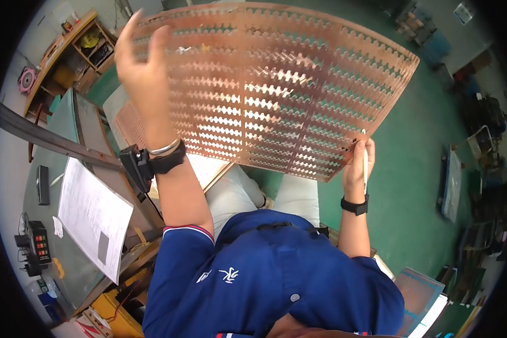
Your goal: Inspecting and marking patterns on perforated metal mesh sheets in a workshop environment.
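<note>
In front of me a large copper-coloured sheet (239, 90) with rows of toothed cut-outs is held up at a slant, bright light showing through its middle. My right hand (359, 163) pinches its lower right corner and also has a slim white pen (365, 169) between the fingers. My left hand (142, 70) is raised at the sheet's left side, fingers spread and slightly blurred. It overlaps the sheet in the picture; whether it touches is unclear. Behind the left forearm, a second similar copper sheet (128, 123) partly shows.
To the left stands a grey-green table (84, 284) bearing a printed paper (94, 217), a black box with lit buttons (39, 242) and a small black case (42, 185). A dark metal bar (56, 138) crosses above it. A framed panel (419, 298) lies at lower right.
</note>
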{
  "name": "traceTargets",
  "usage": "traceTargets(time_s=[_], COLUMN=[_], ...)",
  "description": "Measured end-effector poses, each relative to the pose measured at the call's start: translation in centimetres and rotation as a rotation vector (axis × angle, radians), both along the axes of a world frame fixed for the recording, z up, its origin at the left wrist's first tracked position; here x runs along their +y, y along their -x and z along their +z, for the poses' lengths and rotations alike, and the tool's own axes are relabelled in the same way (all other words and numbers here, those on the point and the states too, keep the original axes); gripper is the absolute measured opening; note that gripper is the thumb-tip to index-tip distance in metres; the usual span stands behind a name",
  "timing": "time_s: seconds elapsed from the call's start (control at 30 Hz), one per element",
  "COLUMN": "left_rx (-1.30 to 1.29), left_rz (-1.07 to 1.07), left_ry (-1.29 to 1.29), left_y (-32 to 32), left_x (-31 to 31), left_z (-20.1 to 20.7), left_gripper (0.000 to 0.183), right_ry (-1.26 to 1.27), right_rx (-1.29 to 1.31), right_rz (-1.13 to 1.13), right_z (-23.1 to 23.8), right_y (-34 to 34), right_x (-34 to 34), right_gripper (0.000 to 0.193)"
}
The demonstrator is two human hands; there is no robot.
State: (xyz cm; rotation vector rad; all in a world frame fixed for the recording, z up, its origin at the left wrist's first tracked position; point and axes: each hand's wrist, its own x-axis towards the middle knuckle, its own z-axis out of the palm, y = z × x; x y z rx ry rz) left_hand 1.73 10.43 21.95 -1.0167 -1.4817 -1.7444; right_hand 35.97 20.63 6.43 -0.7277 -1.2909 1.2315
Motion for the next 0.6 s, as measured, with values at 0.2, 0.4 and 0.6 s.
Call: traceTargets(time_s=[0.2, 0.4, 0.6], left_rx=[-0.499, -0.762, -0.94], left_rz=[-0.041, -0.253, -0.607], left_ry=[0.151, 0.397, 0.361], left_y=[8.1, 10.9, 10.7], left_x=[-5.3, -6.0, -5.9], left_z=[-12.3, -19.0, -19.0], left_gripper=[0.045, 0.037, 0.016], right_ry=[0.033, 0.063, 0.082], right_rx=[0.02, 0.066, 0.07], right_rz=[-0.032, 0.028, 0.039], right_z=[0.8, 0.5, 0.6], right_y=[1.2, 2.1, 0.8], right_x=[1.1, 3.4, 6.2], right_gripper=[0.023, 0.019, 0.018])
